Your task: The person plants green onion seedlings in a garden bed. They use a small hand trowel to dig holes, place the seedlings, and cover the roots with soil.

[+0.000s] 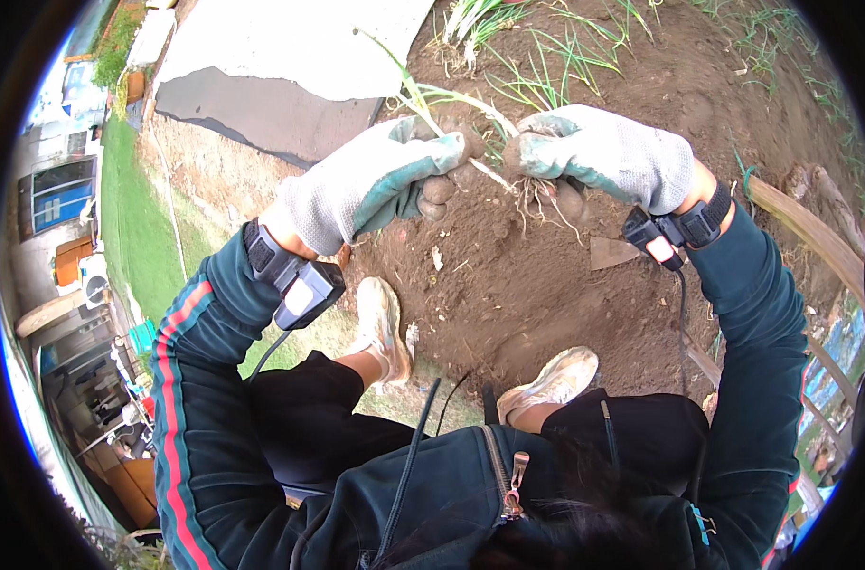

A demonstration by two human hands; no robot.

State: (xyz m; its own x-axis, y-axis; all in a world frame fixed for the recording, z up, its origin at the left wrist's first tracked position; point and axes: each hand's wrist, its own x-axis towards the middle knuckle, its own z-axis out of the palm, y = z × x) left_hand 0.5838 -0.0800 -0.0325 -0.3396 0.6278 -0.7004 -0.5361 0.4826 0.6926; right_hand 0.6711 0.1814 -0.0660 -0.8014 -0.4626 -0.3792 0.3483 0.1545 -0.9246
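Observation:
My left hand (386,171), in a grey knit glove with green coated fingers, pinches a scallion plant (420,102). The plant's green leaf points up and away, and its pale root end sticks out toward my other hand. In a matching soiled glove, my right hand (607,153) grips a second scallion plant (491,114), whose stringy roots (536,194) dangle below the fingers. Both hands are close together over loose brown soil (475,285), without plainly touching. Part of each stalk is hidden by the fingers.
Bunched scallions (468,28) lie at the far edge of the soil, near leafy scallions (546,78). A pale sheet (276,107) covers ground at upper left. A wooden pole (806,221) is at right. My shoes (383,320) are on the near side.

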